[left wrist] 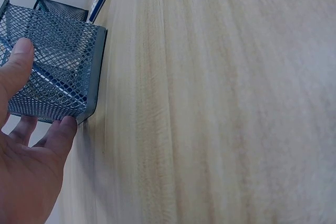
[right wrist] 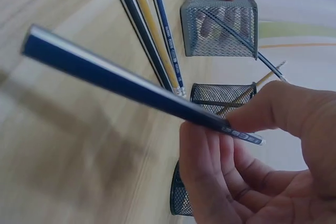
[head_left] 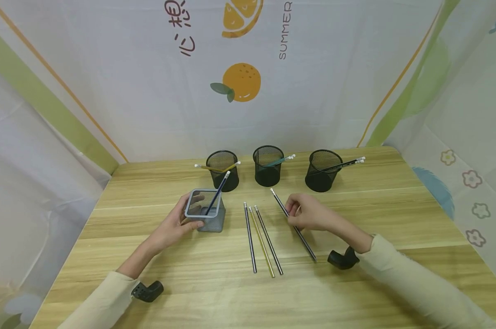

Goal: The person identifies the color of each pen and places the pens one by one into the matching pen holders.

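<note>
My left hand grips a square grey mesh pencil holder, thumb on the near side and fingers around the far side. A dark blue pencil leans inside it, white eraser end up. In my right hand, thumb and fingers pinch another dark blue pencil, raised at a slant above the table. Between the hands lie a blue pencil, a yellow pencil and a dark pencil, side by side.
Along the table's back edge stand three round black mesh cups: the left cup with yellow pencils, the middle cup with green ones, the right cup with black ones. A printed curtain hangs behind the wooden table.
</note>
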A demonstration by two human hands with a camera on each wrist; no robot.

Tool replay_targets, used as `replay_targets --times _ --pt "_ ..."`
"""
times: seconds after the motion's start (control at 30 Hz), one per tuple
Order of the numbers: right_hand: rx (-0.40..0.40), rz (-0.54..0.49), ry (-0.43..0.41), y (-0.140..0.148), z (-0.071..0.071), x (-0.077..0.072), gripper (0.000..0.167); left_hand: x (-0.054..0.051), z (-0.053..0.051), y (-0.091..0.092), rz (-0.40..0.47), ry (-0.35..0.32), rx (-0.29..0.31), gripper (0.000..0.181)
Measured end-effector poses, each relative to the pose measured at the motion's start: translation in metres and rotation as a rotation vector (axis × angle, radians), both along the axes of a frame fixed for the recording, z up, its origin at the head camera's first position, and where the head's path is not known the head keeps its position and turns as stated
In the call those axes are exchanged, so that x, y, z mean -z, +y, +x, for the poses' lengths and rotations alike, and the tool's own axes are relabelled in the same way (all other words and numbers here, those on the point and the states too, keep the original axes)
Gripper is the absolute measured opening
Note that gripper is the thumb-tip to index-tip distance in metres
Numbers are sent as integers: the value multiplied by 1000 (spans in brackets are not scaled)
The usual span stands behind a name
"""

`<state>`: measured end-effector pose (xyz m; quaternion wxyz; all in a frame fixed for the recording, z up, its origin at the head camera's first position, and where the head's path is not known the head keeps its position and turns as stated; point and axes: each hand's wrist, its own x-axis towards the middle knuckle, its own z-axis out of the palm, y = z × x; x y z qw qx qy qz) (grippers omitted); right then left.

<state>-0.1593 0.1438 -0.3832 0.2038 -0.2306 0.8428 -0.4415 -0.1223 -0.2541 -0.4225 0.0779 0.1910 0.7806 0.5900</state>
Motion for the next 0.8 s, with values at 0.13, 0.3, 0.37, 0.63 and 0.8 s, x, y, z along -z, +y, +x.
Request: replay_targets --times 0.13,0.3,0.37,0.63,0.8 --pt "-2 -31 11 1 -1 -4 15 0 0 0 7 2 1 80" --pt "-12 -56 58 0 -3 -5 13 0 0 0 -2 -2 -3 80" --pt "-9 -72 84 0 -4 -6 11 0 1 0 -4 -4 -6 81" --pt "10 -173 153 1 -7 -6 13 0 1 0 -5 -9 -11 81" --pt "23 -241 139 2 -9 -6 14 0 1 0 -3 -11 -14 81"
